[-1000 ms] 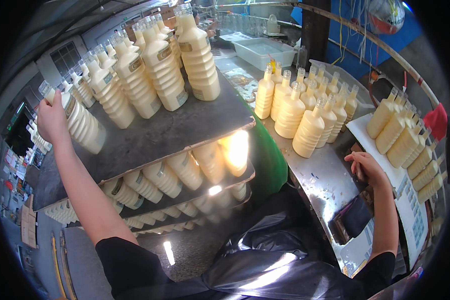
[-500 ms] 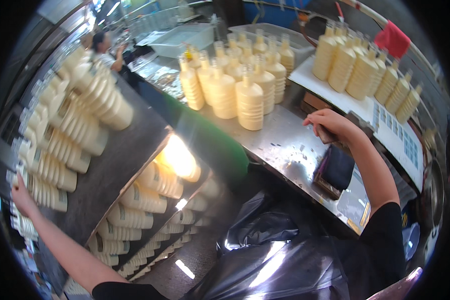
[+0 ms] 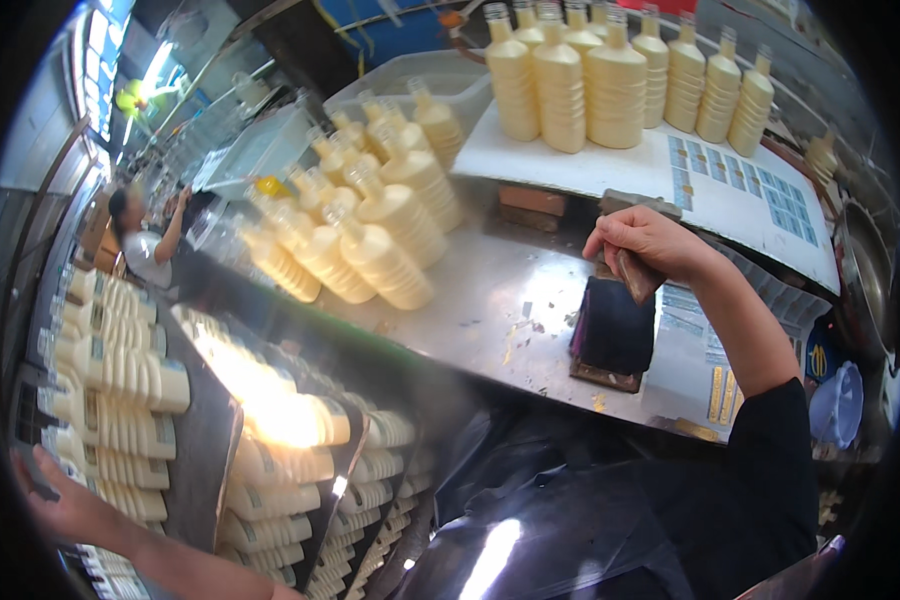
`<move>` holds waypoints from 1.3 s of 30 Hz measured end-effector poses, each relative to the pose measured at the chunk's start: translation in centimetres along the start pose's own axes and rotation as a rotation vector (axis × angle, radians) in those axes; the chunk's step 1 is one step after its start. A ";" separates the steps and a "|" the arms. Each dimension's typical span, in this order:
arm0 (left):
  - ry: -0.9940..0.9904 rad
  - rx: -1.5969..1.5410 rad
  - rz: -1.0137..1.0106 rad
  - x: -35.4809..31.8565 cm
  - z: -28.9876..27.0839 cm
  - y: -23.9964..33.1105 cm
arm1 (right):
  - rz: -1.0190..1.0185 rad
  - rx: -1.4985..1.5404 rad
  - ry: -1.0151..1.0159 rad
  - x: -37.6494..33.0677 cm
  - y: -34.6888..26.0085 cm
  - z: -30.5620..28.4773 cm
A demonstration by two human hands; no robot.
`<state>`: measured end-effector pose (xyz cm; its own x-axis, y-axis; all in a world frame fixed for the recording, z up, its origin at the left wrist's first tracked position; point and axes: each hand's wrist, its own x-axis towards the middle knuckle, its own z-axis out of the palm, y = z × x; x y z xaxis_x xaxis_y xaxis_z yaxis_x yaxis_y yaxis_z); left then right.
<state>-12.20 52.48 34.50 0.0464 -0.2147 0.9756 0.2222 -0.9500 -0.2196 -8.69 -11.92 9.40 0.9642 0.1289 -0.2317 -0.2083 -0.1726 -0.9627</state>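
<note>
My right hand [image 3: 660, 243] is closed around a small flat brown piece [image 3: 638, 277], perhaps a wooden block; its exact kind I cannot make out. Just below it on the metal bench lies a black cloth pad [image 3: 615, 325] on a brown board. At the far left, my left hand [image 3: 70, 503] has its fingers apart, with nothing visible in it. It is beside the shelf rows of cream bottles [image 3: 120, 390], which lie stacked on their sides. More cream bottles with clear necks [image 3: 385, 260] stand on the bench, some blurred.
A raised white board [image 3: 620, 165] holds several cream bottles [image 3: 615, 90] and blue-grey label strips [image 3: 750, 180]. A clear plastic tub [image 3: 400, 75] stands behind. Another person [image 3: 150, 235] is at the back left. A blue-white basin [image 3: 836, 405] and round metal pan [image 3: 865, 280] are at the right.
The view has swung to the left. My left hand has come away from the bottle end at the shelf edge, and its fingers have spread. My right hand still grips the brown piece.
</note>
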 end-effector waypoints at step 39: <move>-0.879 -1.652 -0.483 -10.0 4.9 44.6 | -0.293 -0.333 0.700 -10.5 4.3 2.4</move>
<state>2.03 13.38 15.02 0.7903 -0.2522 0.5584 -0.6101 -0.2400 0.7551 -20.14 -11.69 7.42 0.8740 -0.4050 0.2686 0.0207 -0.5212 -0.8532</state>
